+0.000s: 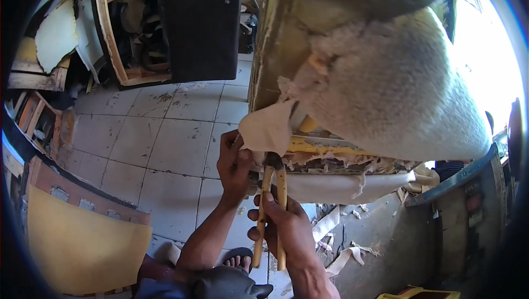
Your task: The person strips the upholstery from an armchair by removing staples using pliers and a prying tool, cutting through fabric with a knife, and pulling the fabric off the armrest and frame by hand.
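Note:
My right hand (286, 223) is wrapped round the yellow handles of a pair of pincers (281, 186). Their dark jaws (273, 159) point up against the lower corner of a torn-open piece of upholstered furniture (325, 146); what the jaws bite on is hidden. Just left of them, my left hand (233, 168) is closed on the edge of a loose cream fabric flap (268, 127) hanging at that corner. Fluffy pale fabric (386, 90) is bunched over the furniture, and ragged shreds hang along its yellowish lower rail (317, 146).
A dark padded panel on a wooden frame (201, 23) stands at the back left. Fabric scraps (347, 259) litter the floor on the right. A tan sheet (82, 244) leans at lower left, and a worn board (468, 205) stands at right.

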A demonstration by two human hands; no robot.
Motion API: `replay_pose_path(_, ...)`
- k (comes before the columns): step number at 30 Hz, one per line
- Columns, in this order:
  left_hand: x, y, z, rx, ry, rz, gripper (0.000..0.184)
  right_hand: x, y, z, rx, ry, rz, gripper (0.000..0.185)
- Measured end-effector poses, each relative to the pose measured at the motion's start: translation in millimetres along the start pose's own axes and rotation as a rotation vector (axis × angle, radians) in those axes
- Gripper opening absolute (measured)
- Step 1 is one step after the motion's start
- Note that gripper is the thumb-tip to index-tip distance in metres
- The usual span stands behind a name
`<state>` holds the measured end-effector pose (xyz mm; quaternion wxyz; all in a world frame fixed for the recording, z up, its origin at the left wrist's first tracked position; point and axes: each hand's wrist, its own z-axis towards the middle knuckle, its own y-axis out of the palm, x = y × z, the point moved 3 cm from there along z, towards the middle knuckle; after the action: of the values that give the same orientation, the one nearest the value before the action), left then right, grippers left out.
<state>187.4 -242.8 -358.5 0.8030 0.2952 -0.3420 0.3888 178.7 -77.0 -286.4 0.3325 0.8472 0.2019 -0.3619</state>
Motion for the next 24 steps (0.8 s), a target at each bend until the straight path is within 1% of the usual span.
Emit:
replay_pose_path(1,-2,-1,1,-0.008,0.029,0.022,0.056,3,-1,0,-0.016,-0.005,0.078,0.029)
replay_pose_path(2,-2,-2,2,-0.014,0.058,0.042,0.055,4,-7,1,-0.015,-0.008,0.076,0.029)
replay_pose_path(4,-1,-4,1,-0.022,0.049,0.041,0.055,9,-20,9,-0.148,0.034,0.09,0.031)
replay_pose_path(5,0,-4,2,-0.034,0.045,0.042,0.055,17,-26,19,-0.079,0.001,-0.077,0.036)
replay_pose_path(6,0,-3,2,-0.041,0.045,0.043,0.055,31,-34,33,-0.078,-0.001,-0.07,0.036)
replay_pose_path(8,-2,-6,1,-0.033,0.036,0.074,0.054,44,-44,55,0.12,-0.318,-0.595,0.037)
replay_pose_path(9,-4,-6,0,-0.034,0.034,0.083,0.054,42,-43,58,0.257,-0.468,-0.766,0.036)
replay_pose_path(13,-16,-10,-8,-0.018,-0.072,0.026,0.052,44,-36,56,0.283,-0.458,-0.769,0.034)
replay_pose_path(15,-19,-10,-4,-0.025,-0.093,0.005,0.051,43,-33,57,0.341,-0.562,-0.839,0.036)
replay_pose_path(16,-17,-10,-5,-0.018,-0.094,0.006,0.051,41,-35,55,0.345,-0.557,-0.841,0.036)
replay_pose_path(18,-19,-10,-9,-0.025,-0.101,0.012,0.051,36,-38,52,0.328,-0.449,-0.867,0.04)
replay_pose_path(19,-22,-11,-10,-0.011,-0.082,0.058,0.052,43,-44,52,0.265,-0.253,-0.795,0.048)
replay_pose_path(20,-24,-11,-9,0.009,-0.056,0.099,0.052,43,-45,50,0.267,-0.261,-0.79,0.048)
replay_pose_path(21,-25,-10,-12,0.008,-0.056,0.096,0.052,47,-47,46,0.204,-0.127,-0.672,0.048)
replay_pose_path(22,-19,-6,-14,0.021,0.041,0.132,0.053,45,-48,41,0.132,-0.009,-0.565,0.049)
replay_pose_path(23,-18,-4,0,0.018,0.177,0.168,0.053,28,-43,30,0.127,0.081,-0.584,0.048)
replay_pose_path(24,-42,-11,-9,0.058,0.021,0.069,0.052,46,-48,43,0.095,-0.015,-0.459,0.05)
